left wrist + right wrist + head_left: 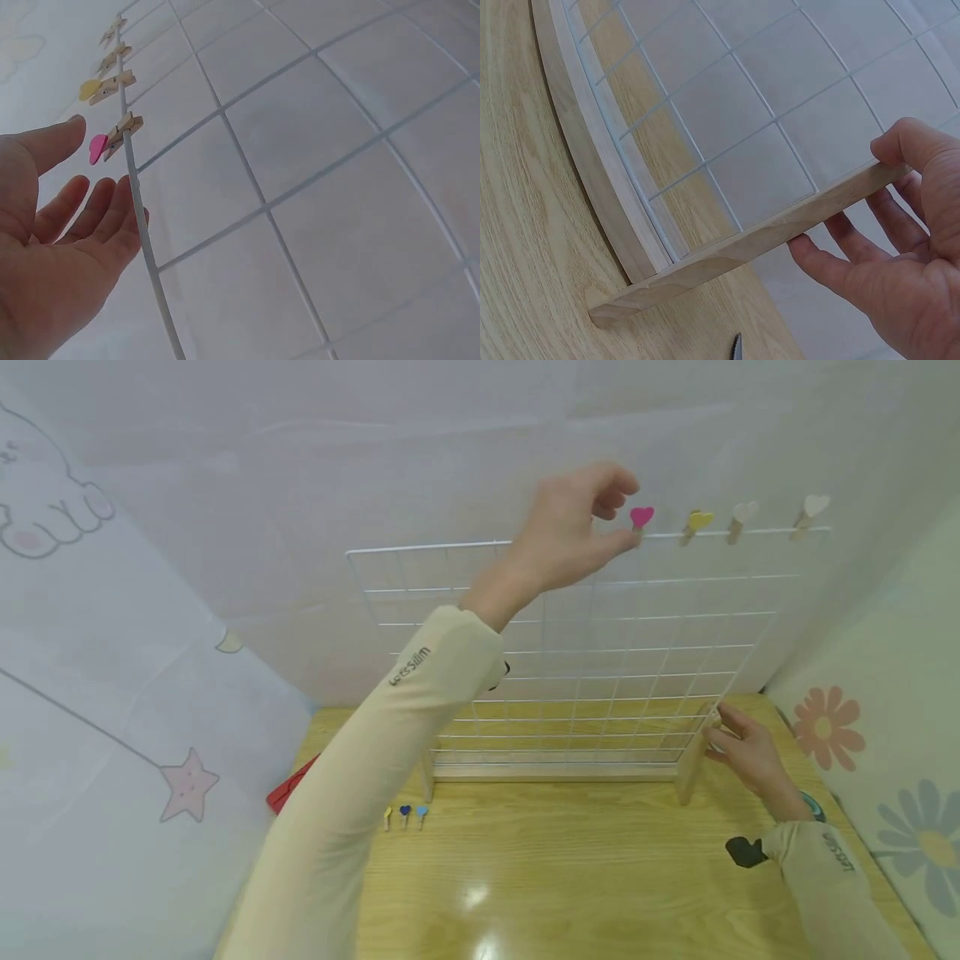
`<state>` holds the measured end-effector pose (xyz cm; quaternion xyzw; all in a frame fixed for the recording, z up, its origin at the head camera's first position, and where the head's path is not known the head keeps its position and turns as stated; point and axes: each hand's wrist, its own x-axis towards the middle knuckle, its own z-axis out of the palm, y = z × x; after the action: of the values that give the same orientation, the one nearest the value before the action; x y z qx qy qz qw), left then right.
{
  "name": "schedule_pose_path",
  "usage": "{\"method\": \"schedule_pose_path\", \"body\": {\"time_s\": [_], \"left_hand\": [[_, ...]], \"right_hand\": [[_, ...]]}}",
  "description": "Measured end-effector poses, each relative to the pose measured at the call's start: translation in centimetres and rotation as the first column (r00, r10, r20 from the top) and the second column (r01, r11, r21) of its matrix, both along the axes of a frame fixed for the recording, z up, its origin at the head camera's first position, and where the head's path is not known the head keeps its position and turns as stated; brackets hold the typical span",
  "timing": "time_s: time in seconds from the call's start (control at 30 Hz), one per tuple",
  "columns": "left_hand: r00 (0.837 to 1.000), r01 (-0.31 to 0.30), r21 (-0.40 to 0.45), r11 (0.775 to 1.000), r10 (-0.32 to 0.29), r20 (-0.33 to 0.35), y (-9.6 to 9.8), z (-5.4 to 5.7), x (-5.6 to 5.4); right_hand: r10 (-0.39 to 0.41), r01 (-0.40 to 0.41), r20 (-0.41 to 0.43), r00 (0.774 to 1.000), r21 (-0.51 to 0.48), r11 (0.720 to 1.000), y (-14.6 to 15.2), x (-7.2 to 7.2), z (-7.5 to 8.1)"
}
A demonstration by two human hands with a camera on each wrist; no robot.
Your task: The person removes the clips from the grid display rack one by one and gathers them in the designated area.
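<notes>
A white wire grid panel (570,652) stands upright in a wooden base. Along its top wire sit small wooden clothespins with hearts: a pink one (641,516), a yellow one (700,520) and two white ones, one nearer (745,512) and one at the far right (816,506). My left hand (573,527) is beside the pink-heart clothespin; in the left wrist view, its thumb and fingers are spread apart, with a gap to the clip. Low on the right, my right hand (922,232) grips the wooden side foot (757,236) of the stand, thumb on one side and fingers on the other.
On the wooden table (540,860), left of the stand, lie a yellow-heart clothespin (387,814), a dark blue one (405,811) and a light blue one (422,812). A red object (288,785) is partly hidden behind my left sleeve. Patterned sheets (187,693) surround the table.
</notes>
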<state>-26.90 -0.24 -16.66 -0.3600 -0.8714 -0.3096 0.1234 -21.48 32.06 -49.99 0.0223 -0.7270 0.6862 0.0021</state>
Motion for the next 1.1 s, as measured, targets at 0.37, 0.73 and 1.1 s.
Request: {"method": "schedule_pose_path", "body": {"time_s": [0.37,0.73,1.1], "left_hand": [[0.998,-0.044,-0.158,0.986,0.049,0.029,1.7,0.3,-0.3],[0.996,-0.017,-0.028,0.999,0.019,0.087,1.5,0.2,0.0],[0.993,-0.057,0.015,0.998,0.055,0.103,1.8,0.0,0.2]], "right_hand": [[0.010,-0.010,0.010,1.000,-0.027,1.000,-0.2,0.2,0.1],[0.028,-0.028,0.001,1.000,-0.064,0.998,-0.1,0.2,0.2],[0.023,-0.023,0.005,1.000,-0.062,0.998,-0.2,0.3,0.2]]}}
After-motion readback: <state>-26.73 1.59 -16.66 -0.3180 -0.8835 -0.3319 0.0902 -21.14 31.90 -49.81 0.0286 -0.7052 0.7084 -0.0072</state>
